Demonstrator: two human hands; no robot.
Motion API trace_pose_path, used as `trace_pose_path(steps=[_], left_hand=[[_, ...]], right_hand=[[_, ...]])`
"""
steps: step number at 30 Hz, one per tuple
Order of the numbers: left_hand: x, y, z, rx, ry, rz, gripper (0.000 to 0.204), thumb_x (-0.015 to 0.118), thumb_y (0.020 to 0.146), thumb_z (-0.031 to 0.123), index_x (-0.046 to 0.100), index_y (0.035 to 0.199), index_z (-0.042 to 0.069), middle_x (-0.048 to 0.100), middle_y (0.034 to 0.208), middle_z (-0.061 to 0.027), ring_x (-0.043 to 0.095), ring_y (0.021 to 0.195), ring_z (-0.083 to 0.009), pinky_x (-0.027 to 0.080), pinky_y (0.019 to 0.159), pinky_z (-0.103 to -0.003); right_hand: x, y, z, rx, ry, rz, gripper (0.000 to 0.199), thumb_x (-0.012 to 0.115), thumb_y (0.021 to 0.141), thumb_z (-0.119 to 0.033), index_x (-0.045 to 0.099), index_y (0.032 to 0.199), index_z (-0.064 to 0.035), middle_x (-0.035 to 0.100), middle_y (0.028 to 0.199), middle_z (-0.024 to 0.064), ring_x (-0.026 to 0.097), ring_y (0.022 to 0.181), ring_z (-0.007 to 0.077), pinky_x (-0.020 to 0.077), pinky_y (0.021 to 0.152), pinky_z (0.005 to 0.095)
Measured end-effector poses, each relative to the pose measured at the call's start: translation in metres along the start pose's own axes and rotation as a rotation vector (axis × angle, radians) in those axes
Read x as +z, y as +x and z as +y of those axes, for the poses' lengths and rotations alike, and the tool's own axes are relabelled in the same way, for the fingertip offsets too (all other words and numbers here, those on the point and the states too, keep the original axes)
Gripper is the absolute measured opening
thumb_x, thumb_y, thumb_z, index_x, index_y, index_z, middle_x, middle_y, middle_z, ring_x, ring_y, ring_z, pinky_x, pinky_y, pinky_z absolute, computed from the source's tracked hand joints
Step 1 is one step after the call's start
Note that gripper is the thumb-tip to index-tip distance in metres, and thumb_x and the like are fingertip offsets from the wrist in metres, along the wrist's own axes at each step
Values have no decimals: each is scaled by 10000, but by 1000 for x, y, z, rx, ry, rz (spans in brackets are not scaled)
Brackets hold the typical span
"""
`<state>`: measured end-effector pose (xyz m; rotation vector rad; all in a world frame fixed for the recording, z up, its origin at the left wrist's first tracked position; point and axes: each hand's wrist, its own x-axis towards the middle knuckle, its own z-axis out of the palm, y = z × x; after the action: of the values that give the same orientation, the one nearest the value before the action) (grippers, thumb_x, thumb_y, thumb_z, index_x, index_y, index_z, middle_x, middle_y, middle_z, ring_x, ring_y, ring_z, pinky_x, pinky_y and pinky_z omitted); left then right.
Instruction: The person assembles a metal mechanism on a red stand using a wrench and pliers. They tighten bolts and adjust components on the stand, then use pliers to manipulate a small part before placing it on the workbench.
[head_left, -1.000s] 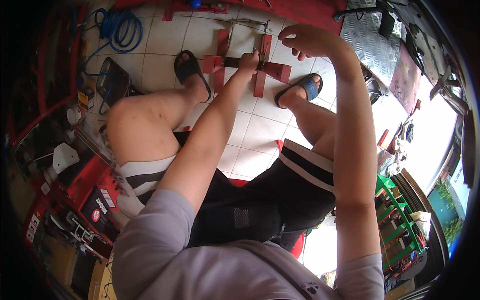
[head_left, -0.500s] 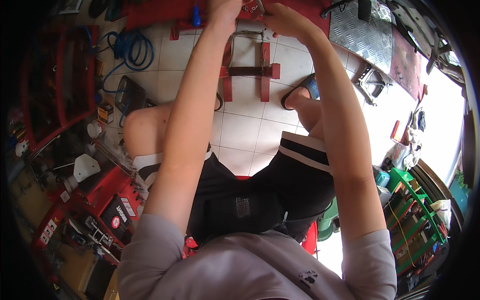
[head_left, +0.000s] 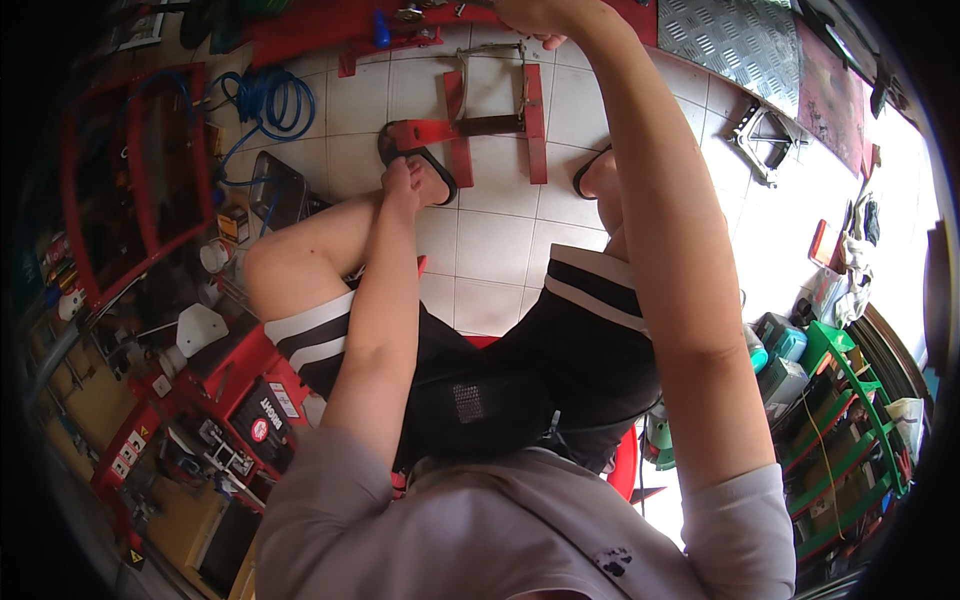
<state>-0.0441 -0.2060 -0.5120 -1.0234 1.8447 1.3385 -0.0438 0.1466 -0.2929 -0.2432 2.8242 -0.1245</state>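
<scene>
My left hand (head_left: 403, 178) is down by my left foot (head_left: 430, 180), its fingers curled in close to the ankle. Whether anything is in them I cannot make out. At the top edge my right hand (head_left: 538, 16) is over the red work surface (head_left: 310, 35), partly cut off by the picture's rim. Its fingers are curled and what they hold is hidden. Left of it lie small metal parts (head_left: 412, 14) and a blue-handled tool (head_left: 381, 30). Below stands a red metal frame (head_left: 535, 125) with a dark crossbar (head_left: 490, 124).
A coiled blue hose (head_left: 265, 105) and a red cabinet frame (head_left: 135, 170) are at the left, above a red machine (head_left: 240, 400). To the right are a patterned metal plate (head_left: 725, 50), a metal bracket (head_left: 765, 140) and a green rack (head_left: 850, 400) with tools.
My left hand has left the work surface and come down to my left foot. My right hand stays at the top edge, shifted slightly up and left. The whole view has shifted a little.
</scene>
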Motion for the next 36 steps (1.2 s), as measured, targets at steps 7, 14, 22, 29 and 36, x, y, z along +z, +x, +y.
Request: trace_pose_path(steps=[7, 14, 22, 29, 36], left_hand=[[4, 68, 32, 470, 704, 197, 286, 500, 837, 291, 622, 936, 52, 613, 916, -112, 617, 889, -283, 466, 780, -358], [2, 21, 222, 649, 298, -17, 196, 533, 794, 128, 643, 870, -16, 669, 896, -130, 674, 730, -230, 526, 635, -329], [108, -162, 231, 624, 401, -583, 389, 524, 911, 355, 634, 921, -18, 664, 801, -167, 662, 720, -270, 534, 635, -332], [168, -94, 178, 814, 382, -113, 371, 719, 715, 298, 634, 854, -35, 662, 799, -192, 659, 772, -295, 508, 697, -398], [157, -88, 108, 450, 334, -341, 65, 564, 757, 15, 597, 725, -30, 640, 677, -121, 636, 551, -172, 520, 481, -283]], right_hand=[[-8, -1, 0, 182, 243, -23, 344, 420, 872, -240, 677, 986, -42, 645, 1000, 213, 626, 962, 362, 513, 808, 445], [20, 22, -5, -57, 143, 78, 332, 437, 842, -228, 673, 979, -39, 630, 1047, 215, 615, 980, 354, 504, 822, 451], [16, 9, -29, 69, 321, 174, 250, 477, 807, -171, 665, 907, -39, 653, 917, 185, 645, 856, 347, 519, 722, 436], [21, 17, -40, 86, 248, 10, 283, 509, 850, -254, 623, 1030, -68, 643, 931, 148, 662, 769, 252, 510, 704, 369], [33, 6, -9, -74, 211, -104, 218, 466, 878, -148, 642, 974, -62, 623, 866, 106, 651, 623, 178, 522, 631, 320]])
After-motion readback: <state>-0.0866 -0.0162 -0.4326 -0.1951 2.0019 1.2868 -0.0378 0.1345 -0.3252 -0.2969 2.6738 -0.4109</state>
